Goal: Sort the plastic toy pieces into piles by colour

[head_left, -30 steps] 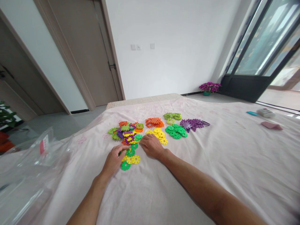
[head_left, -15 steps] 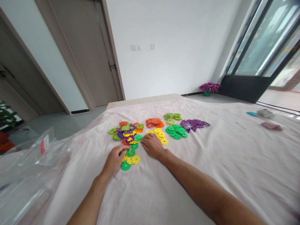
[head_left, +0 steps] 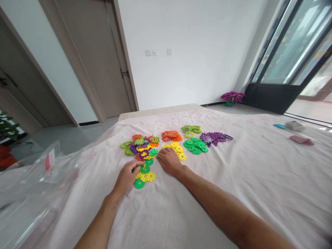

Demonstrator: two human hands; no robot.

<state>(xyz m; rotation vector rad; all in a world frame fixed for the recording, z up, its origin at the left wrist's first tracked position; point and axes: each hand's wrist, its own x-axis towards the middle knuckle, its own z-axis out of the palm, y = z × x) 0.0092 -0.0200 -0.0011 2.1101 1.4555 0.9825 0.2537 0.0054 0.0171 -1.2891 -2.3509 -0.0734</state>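
My left hand (head_left: pixel 127 175) is curled over the near left side of the loose notched plastic discs, a dark green edge showing between its thumb and fingers. Close by lie green discs (head_left: pixel 140 183) and yellow discs (head_left: pixel 150 176). Fingers bent downward, my right hand (head_left: pixel 169 160) rests at the near left edge of a pile of yellow discs (head_left: pixel 177 148); its fingertips and anything in them are hidden. Just beyond both hands sits a mixed heap of coloured pieces (head_left: pixel 139 141), some square and some gear-shaped.
Behind are piles of orange pieces (head_left: pixel 171 135), light green pieces (head_left: pixel 191 129), green discs (head_left: pixel 195 146) and purple pieces (head_left: pixel 215 138). Clear plastic packaging (head_left: pixel 38 180) lies at left. A pink cloth (head_left: pixel 301 139) and a white packet (head_left: pixel 295 125) lie at right on the bedsheet (head_left: pixel 249 180).
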